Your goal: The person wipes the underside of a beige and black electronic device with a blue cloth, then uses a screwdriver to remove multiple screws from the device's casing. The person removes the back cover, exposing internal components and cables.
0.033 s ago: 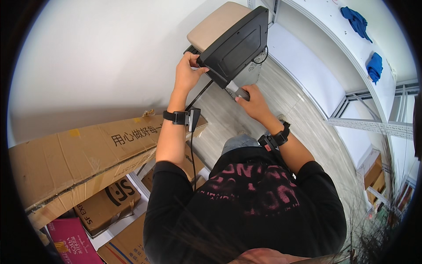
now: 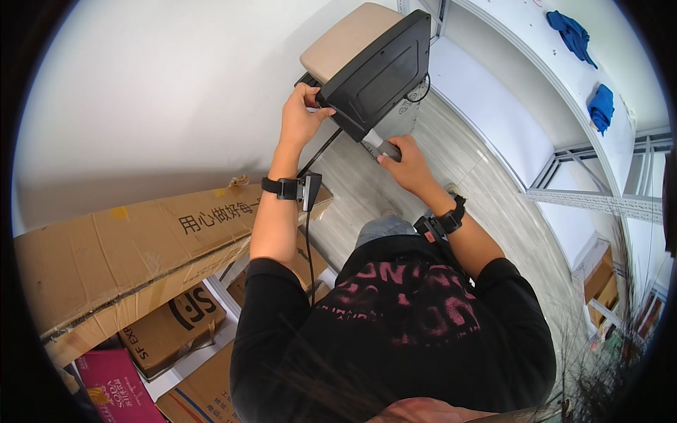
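Note:
Ahead of me a beige padded block (image 2: 350, 41), cushion-like, is tilted against a black plastic panel (image 2: 377, 74) with a recessed face. My left hand (image 2: 302, 116) grips the panel's near-left edge, thumb in front and fingers partly hidden behind it. A grey-handled tool (image 2: 388, 149) with a pale flat head is in my right hand (image 2: 407, 163). The tool's head meets the panel's lower corner; its exact kind cannot be made out. A black cable (image 2: 325, 151) runs down from behind the panel near my left wrist.
A long cardboard box (image 2: 141, 233) lies at the left along the white wall, with smaller cartons (image 2: 176, 328) and a pink box (image 2: 120, 386) below it. White shelving (image 2: 493, 106) curves along the right, with blue cloths (image 2: 601, 109) on it. Grey wood-look floor (image 2: 486, 190) lies between.

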`<state>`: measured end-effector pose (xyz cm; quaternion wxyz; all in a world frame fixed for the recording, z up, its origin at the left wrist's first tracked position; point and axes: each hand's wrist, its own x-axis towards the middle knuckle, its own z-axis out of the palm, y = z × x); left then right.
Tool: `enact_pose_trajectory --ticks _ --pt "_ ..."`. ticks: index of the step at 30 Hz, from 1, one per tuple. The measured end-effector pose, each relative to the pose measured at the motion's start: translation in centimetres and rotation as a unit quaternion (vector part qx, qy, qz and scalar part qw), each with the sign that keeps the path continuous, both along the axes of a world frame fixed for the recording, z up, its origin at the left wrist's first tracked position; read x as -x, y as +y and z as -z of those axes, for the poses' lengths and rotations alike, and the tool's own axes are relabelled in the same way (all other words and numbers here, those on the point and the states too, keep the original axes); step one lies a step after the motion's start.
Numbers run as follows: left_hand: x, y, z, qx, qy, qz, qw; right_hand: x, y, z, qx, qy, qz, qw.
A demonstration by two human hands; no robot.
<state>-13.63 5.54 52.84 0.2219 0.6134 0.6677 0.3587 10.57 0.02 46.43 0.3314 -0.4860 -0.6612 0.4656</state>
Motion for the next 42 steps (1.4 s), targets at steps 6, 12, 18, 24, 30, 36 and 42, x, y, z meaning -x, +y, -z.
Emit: enact_pose_trajectory --ticks 6,12,18,24,30,36,42 --pt "0.2 0.0 -0.1 0.014 0.003 0.001 1.0 -0.2 -0.1 -1.3 -0.013 -0.008 0.018 1.0" --pt "0.0 -0.1 -0.2 0.011 0.006 -0.002 1.0 -0.2 -0.3 -2.4 -0.05 -0.051 0.041 0.997" --pt "-0.2 -0.2 -0.4 0.008 0.007 -0.001 1.0 0.0 -0.4 -2.1 -0.116 -0.084 0.076 0.987" --pt "-0.1 -0.2 -0.3 0.004 0.018 0.001 1.0 0.0 -0.3 -1.9 0.025 -0.091 0.014 0.995" --pt "-0.1 -0.1 -0.2 -0.004 0.009 0.006 1.0 0.1 0.0 0.8 -0.013 -0.047 -0.005 0.999" --pt "0.1 -0.1 0.0 0.001 0.007 0.007 1.0 -0.1 0.2 0.6 -0.008 -0.038 -0.005 0.999" --pt "0.3 -0.1 0.1 0.001 0.007 0.011 1.0 -0.2 0.2 0.0 -0.015 -0.023 -0.011 1.0"
